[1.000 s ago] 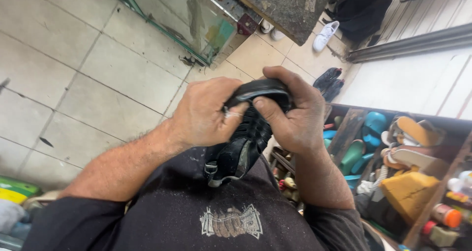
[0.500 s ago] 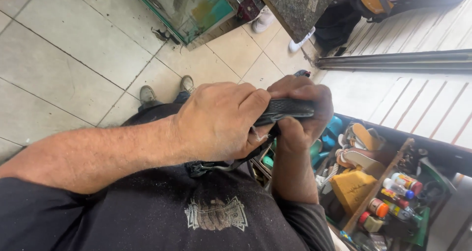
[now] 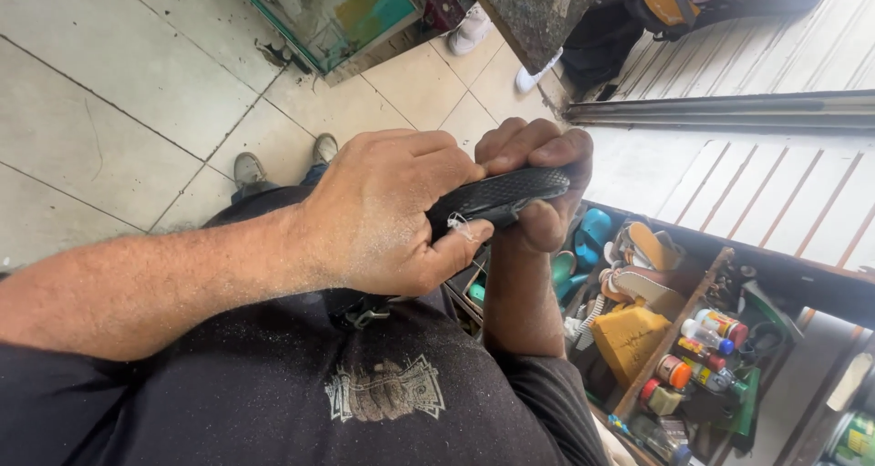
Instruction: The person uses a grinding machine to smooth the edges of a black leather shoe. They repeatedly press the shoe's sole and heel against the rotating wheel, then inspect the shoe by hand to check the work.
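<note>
Gripping a black sandal (image 3: 499, 197) edge-on at chest height, above the lap and the dark apron (image 3: 301, 402). Left hand (image 3: 387, 215) wrapping the near end, fingers curled tight, thumb pressing along the lower edge of the sole. Right hand (image 3: 538, 188) clamping the far end, fingertips folded over the top rim, thumb beneath. Pale thread (image 3: 458, 226) trailing at the seam by the left thumb. Opening to bare tiled floor (image 3: 118, 92) on the left; crowding on the right against a wooden tray (image 3: 674, 338) packed with small bottles (image 3: 706, 334) and a yellow block (image 3: 633, 334).
</note>
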